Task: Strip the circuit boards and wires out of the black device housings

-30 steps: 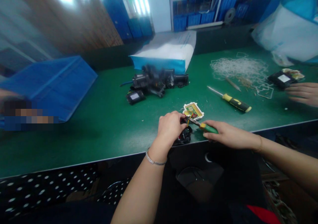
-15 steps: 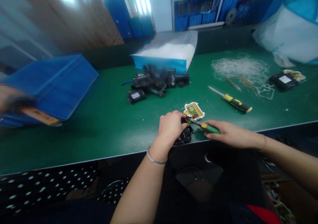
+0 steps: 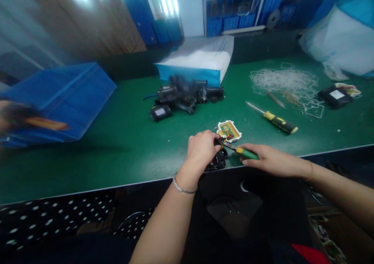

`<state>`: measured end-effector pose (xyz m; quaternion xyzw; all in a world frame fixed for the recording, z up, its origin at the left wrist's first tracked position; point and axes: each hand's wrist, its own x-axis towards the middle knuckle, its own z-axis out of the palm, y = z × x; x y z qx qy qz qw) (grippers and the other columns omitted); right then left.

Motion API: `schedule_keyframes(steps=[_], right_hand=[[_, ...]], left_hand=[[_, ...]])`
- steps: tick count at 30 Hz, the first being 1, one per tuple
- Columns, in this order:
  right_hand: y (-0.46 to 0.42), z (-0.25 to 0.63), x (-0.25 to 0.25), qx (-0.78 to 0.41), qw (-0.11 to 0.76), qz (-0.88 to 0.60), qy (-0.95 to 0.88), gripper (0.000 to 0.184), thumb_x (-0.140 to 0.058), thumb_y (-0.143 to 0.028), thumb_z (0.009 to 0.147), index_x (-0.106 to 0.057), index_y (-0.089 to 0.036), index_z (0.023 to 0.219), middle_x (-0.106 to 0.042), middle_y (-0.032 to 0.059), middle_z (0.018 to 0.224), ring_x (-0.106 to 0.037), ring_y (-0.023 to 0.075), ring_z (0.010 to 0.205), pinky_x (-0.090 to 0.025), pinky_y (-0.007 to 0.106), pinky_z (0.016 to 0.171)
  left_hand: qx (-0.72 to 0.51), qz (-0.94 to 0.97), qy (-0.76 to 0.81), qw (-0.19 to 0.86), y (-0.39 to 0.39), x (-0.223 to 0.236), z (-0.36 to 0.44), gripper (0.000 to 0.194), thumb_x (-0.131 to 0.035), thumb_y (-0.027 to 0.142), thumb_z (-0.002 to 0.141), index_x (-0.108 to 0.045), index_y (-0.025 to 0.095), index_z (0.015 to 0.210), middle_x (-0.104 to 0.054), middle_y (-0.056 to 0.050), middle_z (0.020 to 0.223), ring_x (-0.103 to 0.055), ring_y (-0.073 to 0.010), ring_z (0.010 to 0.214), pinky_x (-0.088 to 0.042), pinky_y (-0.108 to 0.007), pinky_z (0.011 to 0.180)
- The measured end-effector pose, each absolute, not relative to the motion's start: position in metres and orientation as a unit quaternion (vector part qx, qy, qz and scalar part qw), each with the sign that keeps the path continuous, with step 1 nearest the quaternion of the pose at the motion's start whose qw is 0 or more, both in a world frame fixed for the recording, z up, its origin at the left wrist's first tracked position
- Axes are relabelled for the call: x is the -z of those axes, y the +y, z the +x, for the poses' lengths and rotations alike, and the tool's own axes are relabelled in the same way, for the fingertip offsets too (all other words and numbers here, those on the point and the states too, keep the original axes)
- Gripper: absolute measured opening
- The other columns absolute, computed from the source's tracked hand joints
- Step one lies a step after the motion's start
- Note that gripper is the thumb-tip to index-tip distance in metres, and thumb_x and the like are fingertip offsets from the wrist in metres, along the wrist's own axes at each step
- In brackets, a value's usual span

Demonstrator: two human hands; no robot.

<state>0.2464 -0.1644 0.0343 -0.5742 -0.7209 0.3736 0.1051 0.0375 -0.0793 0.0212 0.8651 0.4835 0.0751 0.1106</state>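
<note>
My left hand [image 3: 201, 149] is closed over a small black device [image 3: 217, 160] at the near edge of the green table [image 3: 122, 147], pressing it down. My right hand [image 3: 267, 160] grips a green-handled screwdriver [image 3: 245, 152], its metal tip pointing left into the black device beside my left fingers. Coloured wires run from the device to a white-rimmed cover with a yellow circuit board [image 3: 229, 130], which lies just behind my hands.
A yellow-and-black screwdriver [image 3: 276, 120] lies to the right, near a heap of white gaskets [image 3: 284, 80]. A pile of black devices [image 3: 184, 94] sits before a white-and-blue bag [image 3: 198, 59]. At the left is a tilted blue bin [image 3: 62, 100] and another person's blurred hand [image 3: 17, 117]. Another black device [image 3: 336, 95] lies far right.
Another person's hand at the far right has withdrawn from view. At the left, another person's blurred hand with an orange-handled object now shows by the blue bin. My own hands have barely shifted.
</note>
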Motion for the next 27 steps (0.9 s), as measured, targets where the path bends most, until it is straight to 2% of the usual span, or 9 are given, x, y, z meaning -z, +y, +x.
schedule_keyframes(steps=[18,27], right_hand=[[-0.164,0.247,-0.032,-0.344,0.104,-0.592,-0.721,0.048,-0.051,-0.043,0.087,-0.051,-0.02,0.13,-0.061,0.0087,0.125,-0.058,0.0269,0.109,-0.041,0.038,0.098],[-0.166,0.238,-0.018,-0.235,0.097,-0.625,-0.738,0.051,-0.046,-0.048,0.089,-0.052,-0.017,0.13,-0.066,0.0147,0.115,-0.062,0.0324,0.105,-0.046,0.044,0.091]], left_hand=[[-0.074,0.87,0.477,0.099,-0.079,-0.022,0.037,0.027,-0.066,0.04,0.077,-0.067,0.034,0.103,-0.067,0.0,0.104,-0.061,-0.0239,0.097,-0.048,-0.036,0.08],[-0.072,0.869,0.479,0.103,-0.079,-0.022,0.036,0.027,-0.065,0.04,0.078,-0.066,0.034,0.105,-0.067,-0.001,0.106,-0.06,-0.0232,0.099,-0.047,-0.035,0.082]])
